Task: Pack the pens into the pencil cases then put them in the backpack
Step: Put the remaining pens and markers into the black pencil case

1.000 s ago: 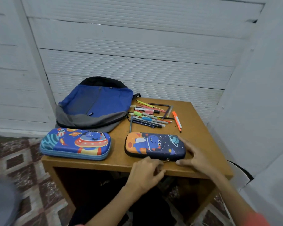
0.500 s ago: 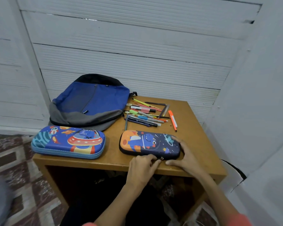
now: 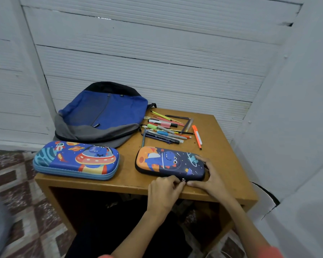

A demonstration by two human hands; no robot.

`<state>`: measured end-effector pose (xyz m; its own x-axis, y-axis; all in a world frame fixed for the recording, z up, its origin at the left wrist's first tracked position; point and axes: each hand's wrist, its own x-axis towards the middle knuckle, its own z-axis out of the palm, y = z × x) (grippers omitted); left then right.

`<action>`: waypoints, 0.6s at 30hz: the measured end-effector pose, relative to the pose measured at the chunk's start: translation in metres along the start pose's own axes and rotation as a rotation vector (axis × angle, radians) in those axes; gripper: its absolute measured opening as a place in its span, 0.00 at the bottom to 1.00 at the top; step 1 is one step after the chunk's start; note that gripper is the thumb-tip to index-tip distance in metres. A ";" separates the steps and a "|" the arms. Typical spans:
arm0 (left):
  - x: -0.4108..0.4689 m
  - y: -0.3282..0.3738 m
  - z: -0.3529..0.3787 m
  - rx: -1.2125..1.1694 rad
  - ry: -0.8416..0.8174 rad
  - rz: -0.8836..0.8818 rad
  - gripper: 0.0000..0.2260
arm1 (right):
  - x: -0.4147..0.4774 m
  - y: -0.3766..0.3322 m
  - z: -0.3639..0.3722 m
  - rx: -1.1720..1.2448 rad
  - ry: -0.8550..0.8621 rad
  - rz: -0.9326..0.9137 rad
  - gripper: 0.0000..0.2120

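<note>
Dim, cool, diffuse light; no glare on the bench [image 3: 226, 161], only soft shadows close under things. The hollow below its front edge is almost black. My left grip [image 3: 163, 189] and right grip [image 3: 212, 176] look sharp. The wide lens bows the wall boards [image 3: 157, 58]; the lower left corner is blurred grey.

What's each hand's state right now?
Left hand: closed, pinching the zipper pull of the dinosaur pencil case.
Right hand: closed, gripping that case's right end.
</note>
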<state>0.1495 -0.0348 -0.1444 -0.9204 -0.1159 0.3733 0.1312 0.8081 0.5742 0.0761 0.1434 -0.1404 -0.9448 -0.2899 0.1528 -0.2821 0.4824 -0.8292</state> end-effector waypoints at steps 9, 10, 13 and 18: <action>0.001 -0.005 0.002 0.107 -0.065 0.094 0.14 | 0.001 0.001 -0.001 0.008 0.039 0.044 0.42; 0.000 -0.004 0.002 0.120 -0.065 0.080 0.14 | 0.001 0.001 0.000 0.011 0.045 0.043 0.42; 0.000 0.000 0.005 0.126 -0.033 0.035 0.14 | 0.000 0.001 0.000 0.011 0.053 0.041 0.43; 0.004 -0.004 0.005 0.071 -0.026 0.046 0.10 | 0.000 0.001 0.001 0.009 0.065 0.030 0.42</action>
<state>0.1438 -0.0356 -0.1483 -0.9235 -0.0632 0.3784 0.1482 0.8510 0.5038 0.0755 0.1429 -0.1422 -0.9617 -0.2211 0.1621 -0.2524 0.4829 -0.8385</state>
